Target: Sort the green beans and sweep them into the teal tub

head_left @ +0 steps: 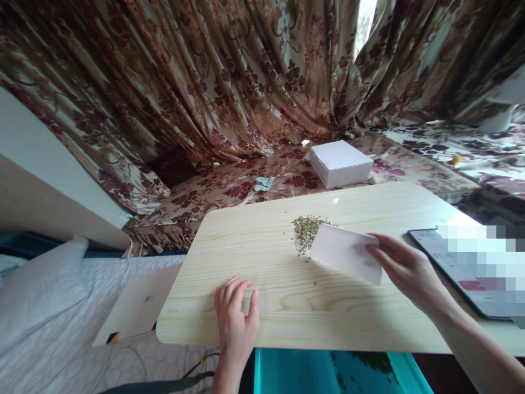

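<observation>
A small heap of green-grey seeds or dried bits (307, 231) lies on the pale wooden table top (262, 257). My right hand (404, 271) grips a white card (346, 253) by its right end, and the card's left edge rests against the heap. My left hand (235, 314) lies flat on the table near the front edge, fingers stretched out, holding nothing.
A tablet (463, 268) lies at the table's right edge. A white box (339, 162) sits on the flowered cloth behind the table, before the curtains. A teal bin (328, 372) stands under the front edge. A white board (135, 303) and bedding lie at left.
</observation>
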A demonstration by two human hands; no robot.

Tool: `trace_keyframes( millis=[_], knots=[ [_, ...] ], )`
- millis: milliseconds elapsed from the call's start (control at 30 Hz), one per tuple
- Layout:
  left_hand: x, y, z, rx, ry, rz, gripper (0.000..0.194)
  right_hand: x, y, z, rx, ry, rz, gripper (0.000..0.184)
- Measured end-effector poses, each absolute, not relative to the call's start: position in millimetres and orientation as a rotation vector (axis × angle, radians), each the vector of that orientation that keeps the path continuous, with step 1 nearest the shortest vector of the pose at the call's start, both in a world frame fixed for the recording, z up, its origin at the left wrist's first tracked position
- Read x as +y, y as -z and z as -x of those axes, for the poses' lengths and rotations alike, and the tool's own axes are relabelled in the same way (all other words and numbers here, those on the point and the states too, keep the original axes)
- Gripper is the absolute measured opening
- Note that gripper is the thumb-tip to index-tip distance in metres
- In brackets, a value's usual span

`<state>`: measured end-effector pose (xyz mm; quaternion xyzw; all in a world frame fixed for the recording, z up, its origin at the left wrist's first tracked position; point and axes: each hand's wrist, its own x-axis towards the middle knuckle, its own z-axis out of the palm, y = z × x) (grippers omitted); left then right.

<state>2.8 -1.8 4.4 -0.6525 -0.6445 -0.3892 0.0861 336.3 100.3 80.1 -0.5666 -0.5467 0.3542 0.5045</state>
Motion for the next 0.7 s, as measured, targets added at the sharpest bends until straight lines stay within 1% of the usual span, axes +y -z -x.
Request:
trace_keyframes(
  millis=[100,400,633,700],
  knots=[
    [-2.1,-1.8,-2.8,-1.918,1.152,1.935,0.017,99.2,-82.3,-334.5,-1.327,-0.874,1.384,0.036],
    [-1.3,-6.0,-3.7,-1.939,1.181,1.935,0.017,96.6,-78.8,-337.5,-1.353,-0.892,1.407,0.038],
    [-3.0,-6.6,-5.6,-1.97,1.17,1.92,0.018,98.8,-80.1,-339.8,-1.367,-0.857,1.37,0.026],
    [-3.2,-6.5,-5.5,-1.967,1.165,1.922,0.019,99.1,-81.1,-337.4,-1.378,-0.854,1.354,0.027]
  ],
)
